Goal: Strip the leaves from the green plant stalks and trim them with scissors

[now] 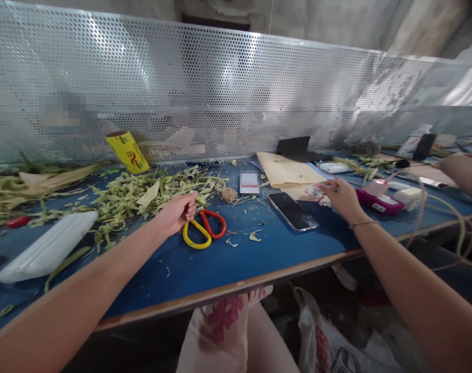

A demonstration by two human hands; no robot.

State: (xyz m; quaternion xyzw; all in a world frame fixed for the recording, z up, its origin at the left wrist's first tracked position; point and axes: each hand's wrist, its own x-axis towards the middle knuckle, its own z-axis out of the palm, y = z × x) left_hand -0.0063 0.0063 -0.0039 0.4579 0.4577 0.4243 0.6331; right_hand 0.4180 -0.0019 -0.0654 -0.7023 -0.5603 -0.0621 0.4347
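My left hand (181,211) is closed, its fingers curled at the edge of a heap of pale green plant trimmings (143,194). What lies inside it, if anything, is hidden. Just beside it are scissors with one yellow and one red handle (197,235); their blades are out of sight. My right hand (341,196) pinches a small pale, shiny packet-like piece (314,191) over the table, right of a black-screened phone (293,211). A tan paper envelope (286,171) lies behind that piece.
A perforated metal screen (220,88) runs along the blue table's (220,269) back. A white mask (45,248) and yellow tube (128,152) are left; a magenta power strip (383,202) with cables is right. Another person's hand (463,168) shows far right.
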